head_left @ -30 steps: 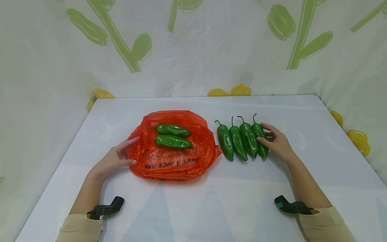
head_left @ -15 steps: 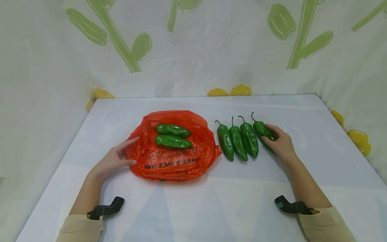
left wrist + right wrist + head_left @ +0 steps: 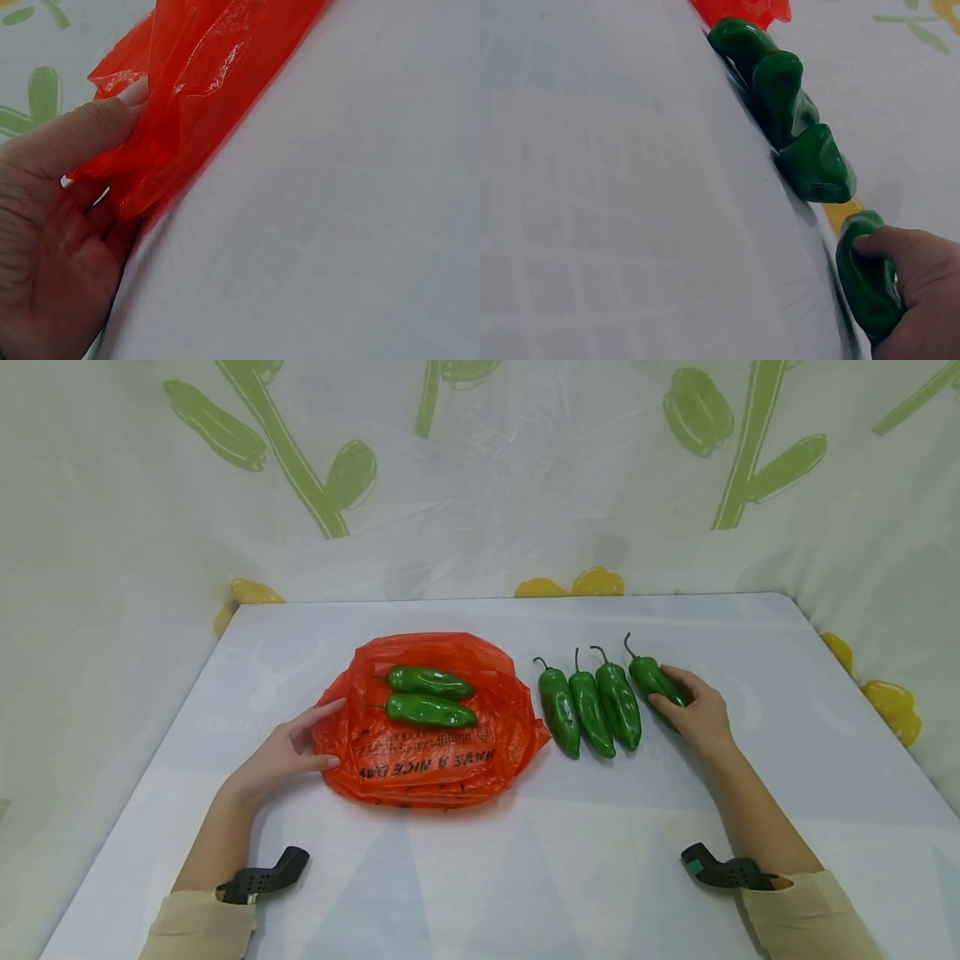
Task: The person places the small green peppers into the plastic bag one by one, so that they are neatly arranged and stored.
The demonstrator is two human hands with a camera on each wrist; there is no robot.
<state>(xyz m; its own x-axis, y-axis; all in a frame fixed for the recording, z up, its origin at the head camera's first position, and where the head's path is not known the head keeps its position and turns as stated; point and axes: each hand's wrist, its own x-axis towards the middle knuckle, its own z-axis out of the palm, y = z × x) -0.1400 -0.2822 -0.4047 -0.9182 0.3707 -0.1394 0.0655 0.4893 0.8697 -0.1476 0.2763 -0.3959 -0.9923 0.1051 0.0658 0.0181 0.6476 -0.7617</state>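
Note:
My left hand [image 3: 281, 754] holds the left edge of a red plastic bag [image 3: 427, 768], thumb and index finger spread along its rim. In the left wrist view the thumb [image 3: 97, 127] rests against the plastic and the other fingers lie partly behind it. Two green peppers, an upper one [image 3: 429, 682] and a lower one [image 3: 431, 711], lie sideways on the bag. My right hand [image 3: 697, 714] grips another green pepper [image 3: 654, 678] between thumb and fingers; its lower end is hidden by the hand. In the right wrist view that pepper [image 3: 866, 285] appears tilted.
Three more green peppers, the left one [image 3: 558, 714], the middle one [image 3: 591, 714] and the right one [image 3: 619, 706], lie side by side between bag and right hand. All is on a white table [image 3: 480, 877]. A patterned curtain [image 3: 525, 485] hangs behind its far edge.
My right hand has gripped the rightmost pepper and moved it slightly to the right and away, apart from the row and more slanted. The left hand and the bag have stayed put.

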